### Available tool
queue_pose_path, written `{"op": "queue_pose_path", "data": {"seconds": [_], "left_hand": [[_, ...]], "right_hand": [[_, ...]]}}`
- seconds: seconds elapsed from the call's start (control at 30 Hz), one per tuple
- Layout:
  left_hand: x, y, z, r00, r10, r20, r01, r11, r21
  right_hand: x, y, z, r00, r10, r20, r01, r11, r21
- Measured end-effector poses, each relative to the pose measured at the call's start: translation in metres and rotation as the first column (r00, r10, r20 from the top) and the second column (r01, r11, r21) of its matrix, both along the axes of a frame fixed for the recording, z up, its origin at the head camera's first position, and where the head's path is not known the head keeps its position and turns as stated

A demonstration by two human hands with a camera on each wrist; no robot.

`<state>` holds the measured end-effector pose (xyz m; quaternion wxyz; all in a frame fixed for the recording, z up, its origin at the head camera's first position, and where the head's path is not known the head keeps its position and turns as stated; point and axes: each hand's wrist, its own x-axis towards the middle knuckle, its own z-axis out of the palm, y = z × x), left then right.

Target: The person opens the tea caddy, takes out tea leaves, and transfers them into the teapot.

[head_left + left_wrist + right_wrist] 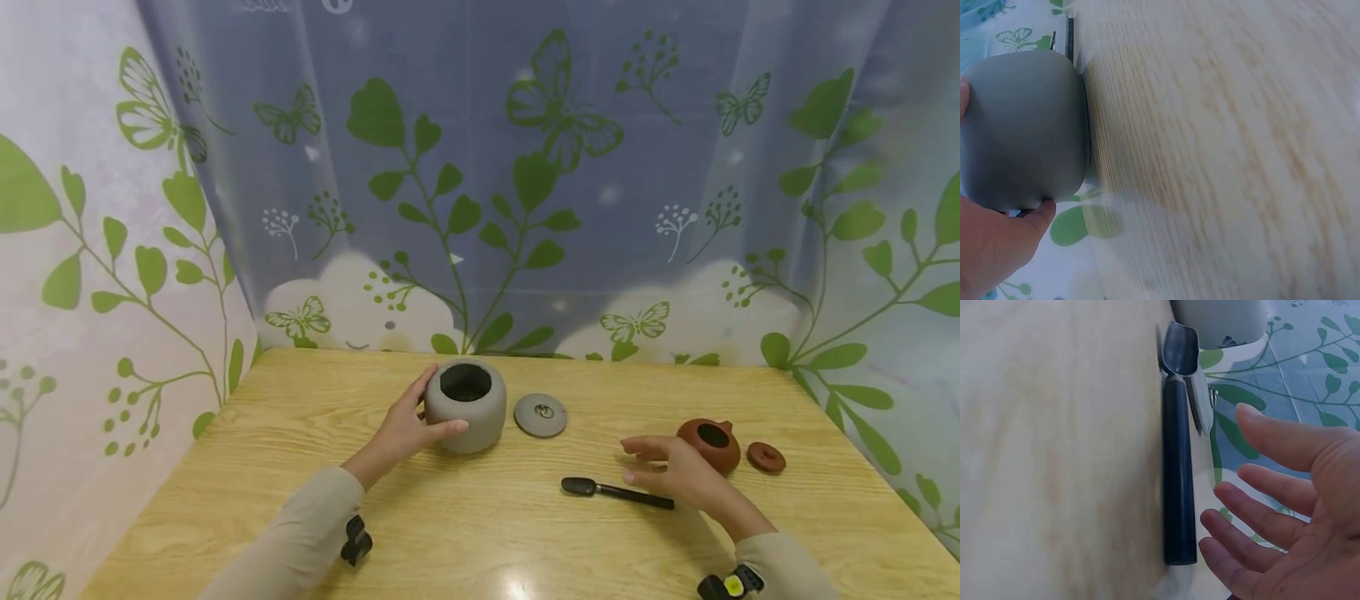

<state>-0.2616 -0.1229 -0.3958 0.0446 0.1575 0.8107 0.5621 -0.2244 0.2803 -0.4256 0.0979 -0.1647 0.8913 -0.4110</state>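
My left hand (401,437) grips a round grey jar (480,427) from its left side, thumb across the front and fingers behind. The jar stands upright and uncovered, its inside dark. In the left wrist view the thumb and a fingertip press the grey wall of the jar (1025,125). To the jar's right lies its flat grey lid (540,423), with a metal ring on top. My right hand (682,477) hovers with relaxed, spread fingers, holding nothing. Close by it, a black-handled tea scoop (633,496) lies on the table, its bowl pointing left.
A small reddish-brown teapot (726,460) with no lid on stands beyond my right hand, partly overlapped by it. Its lid (767,457) lies to its right. The wooden table (465,533) meets a leaf-and-butterfly patterned curtain (465,167) at the back and sides.
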Motion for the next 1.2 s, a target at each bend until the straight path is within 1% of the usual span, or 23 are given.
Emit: {"op": "queue_pose_path", "data": {"seconds": [0.2, 0.33, 0.43, 0.57, 0.73, 0.8, 0.93, 1.0, 1.2], "left_hand": [[0.000, 0.000, 0.000, 1.000, -0.001, 0.013, 0.001, 1.000, 0.000], [0.000, -0.001, 0.001, 1.000, -0.005, 0.025, 0.005, 1.000, -0.004], [-0.001, -0.001, 0.001, 1.000, -0.008, 0.026, 0.008, 1.000, -0.004], [-0.001, -0.001, 0.001, 1.000, -0.009, 0.025, 0.009, 1.000, -0.004], [0.001, -0.001, 0.001, 1.000, -0.005, 0.025, 0.005, 1.000, -0.004], [0.001, -0.001, 0.002, 1.000, -0.003, 0.025, 0.003, 1.000, -0.005], [-0.001, -0.001, 0.000, 1.000, -0.002, 0.026, 0.002, 1.000, -0.009], [-0.005, -0.001, -0.005, 1.000, -0.001, 0.024, 0.001, 1.000, -0.004], [-0.021, -0.004, -0.029, 1.000, 0.015, 0.007, -0.015, 1.000, 0.005]], "right_hand": [[0.008, 0.001, -0.005, 0.999, 0.035, 0.002, -0.035, 0.999, 0.031], [0.010, 0.003, -0.007, 0.998, 0.063, -0.009, -0.062, 0.997, 0.051], [0.010, 0.004, -0.010, 0.997, 0.075, -0.005, -0.075, 0.997, 0.033], [0.009, 0.004, -0.014, 0.997, 0.076, 0.006, -0.076, 0.997, -0.001], [0.008, 0.002, -0.017, 0.998, 0.070, 0.005, -0.070, 0.998, 0.005], [0.008, 0.001, -0.017, 0.998, 0.064, 0.017, -0.064, 0.998, 0.008], [0.008, -0.001, -0.016, 0.998, 0.045, 0.034, -0.045, 0.999, 0.017], [0.008, -0.001, -0.016, 0.999, 0.039, 0.032, -0.040, 0.999, 0.025], [0.009, -0.002, -0.017, 0.999, 0.046, -0.018, -0.045, 0.997, 0.058]]}}
